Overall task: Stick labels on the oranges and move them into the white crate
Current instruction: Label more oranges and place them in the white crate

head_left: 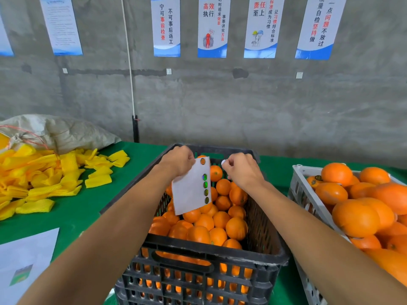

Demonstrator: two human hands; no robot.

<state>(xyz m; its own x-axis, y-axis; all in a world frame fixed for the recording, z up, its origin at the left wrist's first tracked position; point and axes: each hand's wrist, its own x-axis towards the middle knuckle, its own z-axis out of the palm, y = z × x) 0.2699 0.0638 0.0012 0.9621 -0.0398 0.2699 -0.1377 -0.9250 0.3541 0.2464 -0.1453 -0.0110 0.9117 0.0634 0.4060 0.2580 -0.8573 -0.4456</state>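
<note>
At frame centre, the left hand [179, 160] pinches the label sheet [191, 189] above the black crate [262, 238] of oranges [236, 228]. The right hand [241, 170] pinches a peeled label [223, 162], which may curl and stick to fingertips. The white crate [300, 190] sits at right.

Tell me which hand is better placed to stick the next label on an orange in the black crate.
Right. The right hand pinches a peeled label above the oranges in the black crate. The left hand is occupied holding the label sheet.
</note>
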